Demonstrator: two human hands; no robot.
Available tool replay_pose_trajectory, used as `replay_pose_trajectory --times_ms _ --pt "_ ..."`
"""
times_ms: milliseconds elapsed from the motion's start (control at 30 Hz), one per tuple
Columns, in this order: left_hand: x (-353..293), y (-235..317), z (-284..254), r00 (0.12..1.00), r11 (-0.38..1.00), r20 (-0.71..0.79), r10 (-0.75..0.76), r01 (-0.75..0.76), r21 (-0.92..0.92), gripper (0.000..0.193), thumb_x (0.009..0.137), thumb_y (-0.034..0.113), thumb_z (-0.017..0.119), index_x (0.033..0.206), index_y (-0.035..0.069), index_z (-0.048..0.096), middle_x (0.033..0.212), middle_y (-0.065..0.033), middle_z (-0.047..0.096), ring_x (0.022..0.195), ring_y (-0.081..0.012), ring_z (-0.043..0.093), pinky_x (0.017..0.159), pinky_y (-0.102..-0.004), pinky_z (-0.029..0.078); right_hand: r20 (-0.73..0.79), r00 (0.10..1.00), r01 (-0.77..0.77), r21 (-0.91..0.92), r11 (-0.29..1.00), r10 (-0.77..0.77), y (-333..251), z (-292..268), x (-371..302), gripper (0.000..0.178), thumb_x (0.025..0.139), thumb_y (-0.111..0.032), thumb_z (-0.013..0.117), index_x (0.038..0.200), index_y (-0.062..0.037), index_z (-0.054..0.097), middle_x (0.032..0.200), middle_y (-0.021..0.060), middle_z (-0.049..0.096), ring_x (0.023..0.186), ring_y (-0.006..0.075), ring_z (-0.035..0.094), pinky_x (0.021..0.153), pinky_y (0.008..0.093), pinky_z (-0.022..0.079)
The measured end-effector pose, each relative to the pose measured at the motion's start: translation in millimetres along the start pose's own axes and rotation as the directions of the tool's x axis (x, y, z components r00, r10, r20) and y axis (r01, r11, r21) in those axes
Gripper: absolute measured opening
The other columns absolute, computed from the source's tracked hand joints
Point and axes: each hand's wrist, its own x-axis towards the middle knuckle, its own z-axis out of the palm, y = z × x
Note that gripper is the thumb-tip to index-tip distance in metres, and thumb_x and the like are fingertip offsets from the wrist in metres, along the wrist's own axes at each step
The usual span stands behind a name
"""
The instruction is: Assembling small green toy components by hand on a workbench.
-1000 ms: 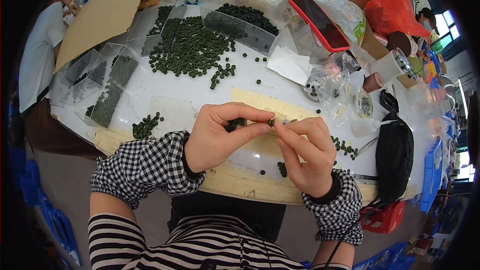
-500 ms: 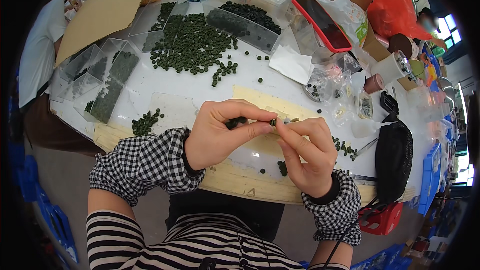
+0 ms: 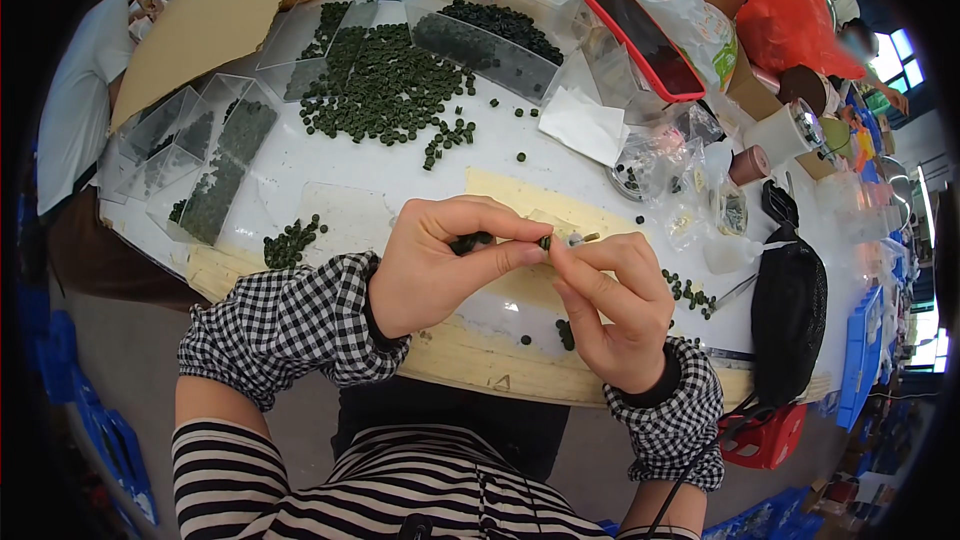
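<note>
Between its thumb and forefinger my left hand pinches a small dark green cylindrical piece. More dark green pieces show within the curl of the same hand. My right hand is closed, its forefinger tip against the pinched piece and its thumb just under that finger; what it grips, if anything, is hidden. Behind the right fingers a small brown-tipped object shows in part. A little heap of green pieces lies left of my left wrist, and a few pieces lie beside my right hand.
A large spread of green pieces covers the table's far side, by clear bins of the same. A red-cased phone leans at the back right. Plastic bags, tweezers and a black mesh pouch lie to the right.
Almost nothing differs. My right fingers have shifted very slightly, while my left hand keeps its pinch on the green piece.
</note>
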Motion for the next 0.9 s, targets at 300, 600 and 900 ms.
replay_pose_trajectory --times_ms 300,600,900 --pt "-0.9 -0.2 -0.3 1.0 0.999 0.016 0.025 -0.025 0.02 0.02 0.084 -0.004 0.068 0.104 -0.001 0.071 0.094 -0.01 0.068 0.087 -0.0133 0.063 0.079 -0.0241 0.049 0.019 1.0 -0.004 0.038 0.999 0.003 1.9 -0.3 -1.0 0.039 0.072 0.005 0.072 0.11 -0.0023 0.069 0.083 0.0051 0.062 0.073 0.0209 0.054 0.064 0.03 0.045" --pt "-0.4 1.9 -0.3 0.996 0.995 0.028 0.09 -0.09 0.03 0.022 0.084 -0.005 0.067 0.106 0.0 0.07 0.095 -0.0095 0.067 0.085 -0.0114 0.061 0.076 -0.0221 0.048 0.001 1.0 -0.008 0.045 0.999 0.008 -0.9 -2.1 1.0 0.04 0.071 0.007 0.072 0.11 -0.0024 0.07 0.083 0.0047 0.061 0.071 0.02 0.054 0.063 0.0296 0.044" --pt "-1.3 3.1 -0.1 0.997 0.998 0.031 0.066 -0.066 0.019 0.024 0.085 -0.006 0.067 0.108 0.0 0.07 0.095 -0.0076 0.066 0.079 -0.0069 0.057 0.069 -0.0184 0.043 -0.018 1.0 -0.015 0.044 0.999 0.016 -0.8 -1.4 0.1 0.039 0.072 0.007 0.071 0.109 -0.0025 0.07 0.082 0.0046 0.061 0.071 0.0195 0.054 0.063 0.0291 0.044"
